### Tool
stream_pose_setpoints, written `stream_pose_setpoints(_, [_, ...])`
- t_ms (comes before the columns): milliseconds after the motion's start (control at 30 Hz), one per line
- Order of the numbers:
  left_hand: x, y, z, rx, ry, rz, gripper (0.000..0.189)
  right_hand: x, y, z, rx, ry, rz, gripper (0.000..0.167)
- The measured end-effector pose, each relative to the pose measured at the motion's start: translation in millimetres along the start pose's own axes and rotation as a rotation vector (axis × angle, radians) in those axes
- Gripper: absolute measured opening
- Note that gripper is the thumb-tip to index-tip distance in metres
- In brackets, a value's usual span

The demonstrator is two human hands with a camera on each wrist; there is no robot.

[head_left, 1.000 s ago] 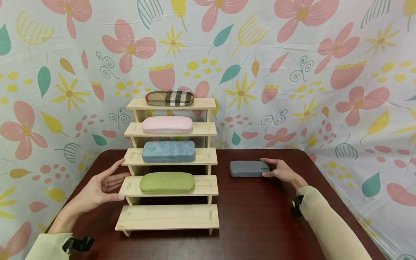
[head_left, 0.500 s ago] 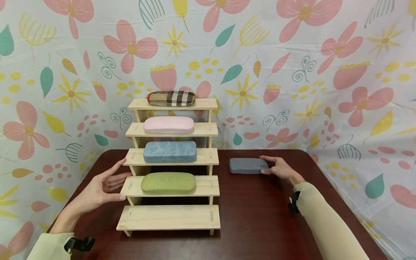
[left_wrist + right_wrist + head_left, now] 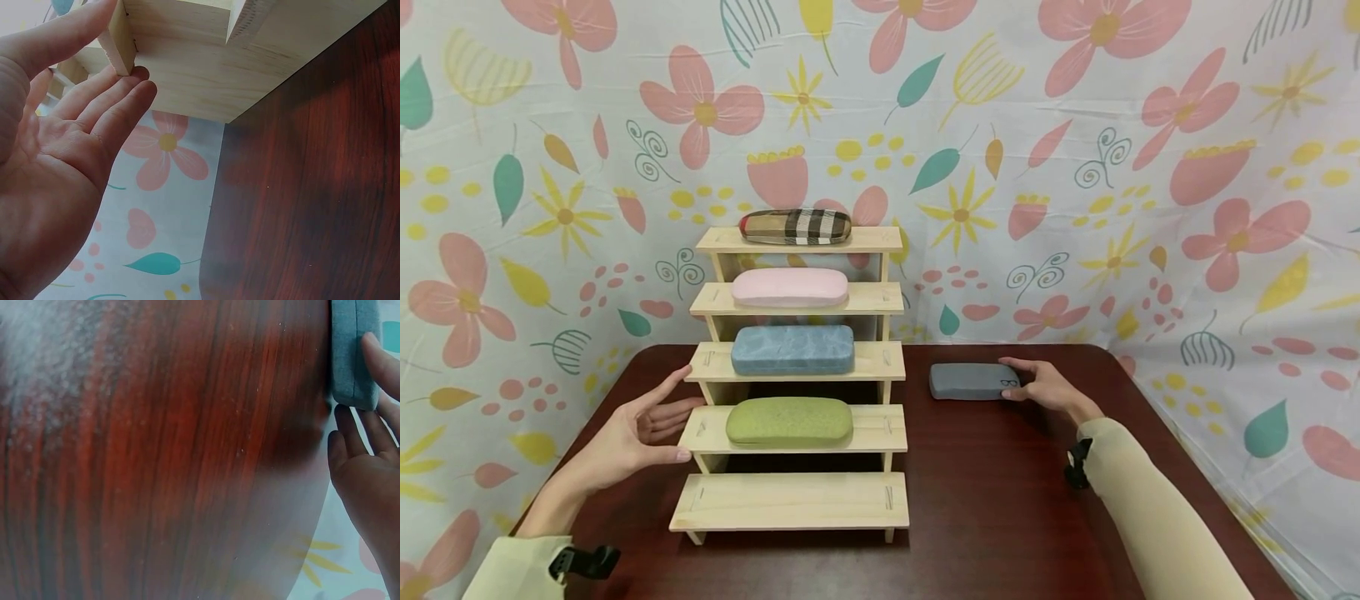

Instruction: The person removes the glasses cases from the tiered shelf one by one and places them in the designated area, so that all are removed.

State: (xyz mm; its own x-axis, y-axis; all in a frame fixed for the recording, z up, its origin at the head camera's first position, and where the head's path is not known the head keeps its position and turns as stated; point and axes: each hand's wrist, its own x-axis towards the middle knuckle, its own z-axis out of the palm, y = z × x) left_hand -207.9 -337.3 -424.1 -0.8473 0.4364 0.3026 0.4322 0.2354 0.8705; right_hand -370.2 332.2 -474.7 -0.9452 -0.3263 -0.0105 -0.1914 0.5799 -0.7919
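Note:
My right hand (image 3: 1047,390) pinches the right end of a grey glasses case (image 3: 968,381), thumb in front and a finger at the back. In the right wrist view the case (image 3: 355,353) sits between thumb and fingers, at the table's far side. My left hand (image 3: 617,442) touches the left side of a tiered wooden display stand (image 3: 790,502), its fingers nearly straight. In the left wrist view the hand (image 3: 69,144) lies along a plank's end. The stand bears a green case (image 3: 789,420), a blue case (image 3: 792,349), a pink case (image 3: 790,287) and a plaid case (image 3: 795,227).
The stand's lowest tier bears no case. A dark reddish-brown table (image 3: 1000,500) carries everything, with its surface bare right of the stand. Behind and at both sides hangs a floral cloth (image 3: 970,133).
My right hand has shifted the grey glasses case slightly farther back on the table. The left hand keeps its place at the stand, and the head view has turned a little.

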Motion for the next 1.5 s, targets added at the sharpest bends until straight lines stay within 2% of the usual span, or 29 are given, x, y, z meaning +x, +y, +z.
stream_pose_setpoints(167, [0.9, 0.2, -0.5, 0.01, -0.007, 0.021, 0.111, -3.2, -0.7, -2.6, 0.004, 0.004, -0.001, 0.078])
stream_pose_setpoints(300, [0.6, 0.9, -0.3, 0.013, -0.003, 0.006, 0.111, -10.2, -4.4, -6.5, 0.017, 0.004, -0.016, 0.08])
stream_pose_setpoints(700, [-1.1, 0.8, -0.1, 0.003, 0.019, -0.021, 0.113, -44.3, -28.6, -17.6, 0.025, 0.03, -0.097, 0.075])
stream_pose_setpoints(1100, [1.3, 0.2, -0.7, -0.023, 0.006, 0.008, 0.115, -85.6, -64.7, 0.2, 0.015, 0.065, -0.234, 0.068])
stream_pose_setpoints(1367, [-0.1, -1.4, -2.5, -0.02, -0.005, 0.077, 0.108, -105.0, -86.4, 19.4, 0.039, 0.037, -0.286, 0.067])
stream_pose_setpoints(1500, [0.5, -2.3, -2.4, -0.014, 0.003, 0.065, 0.107, -111.0, -97.9, 30.2, 0.075, 0.018, -0.295, 0.066])
